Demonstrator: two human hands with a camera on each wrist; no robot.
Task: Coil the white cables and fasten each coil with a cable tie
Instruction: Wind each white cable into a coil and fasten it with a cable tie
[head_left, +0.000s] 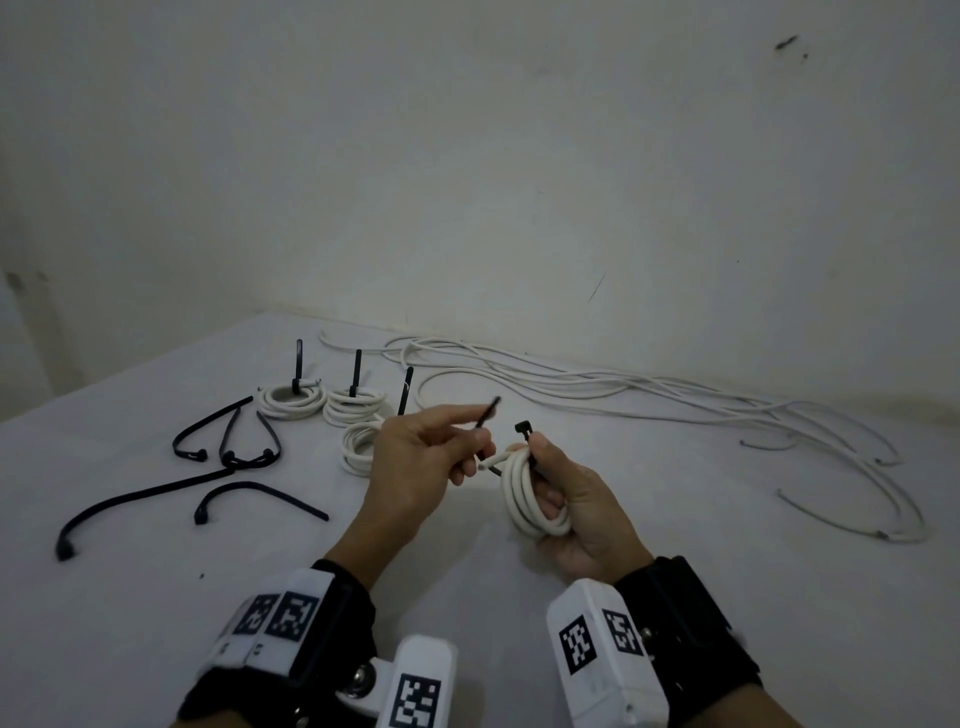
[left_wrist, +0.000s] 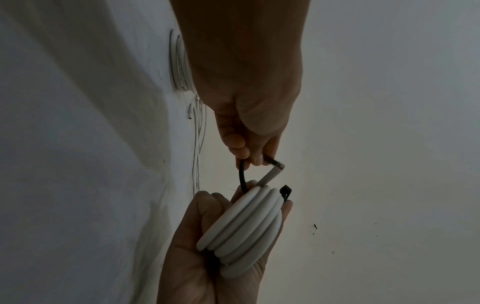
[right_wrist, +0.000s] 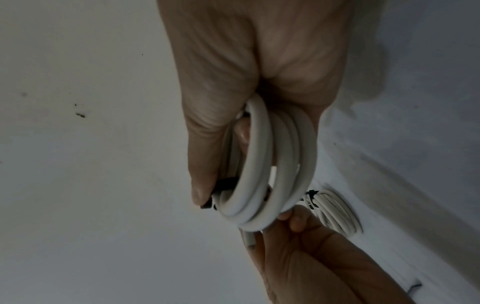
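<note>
The right hand (head_left: 576, 499) gripped a white cable coil (head_left: 530, 493) above the table (head_left: 467, 571), fingers curled thru the loops, thumb pressing the black cable tie (head_left: 524, 434) against the coil's top; the tie's head stuck up just past the thumb. The left hand (head_left: 415, 462) pinched the tie's tail end between thumb & forefinger, other fingers curled, the tail tip pointing up and away. In the left wrist view the tie (left_wrist: 242, 176) ran from those fingers down behind the coil (left_wrist: 244, 230), w/ a free cable end poking out beside it. Three tied coils (head_left: 332, 410) sat on the table behind the left hand, each w/ a black tail standing up. Spare black ties (head_left: 228, 441) lay to the left. Loose white cables (head_left: 623, 395) stretched along the far edge, well apart from the hands.
</note>
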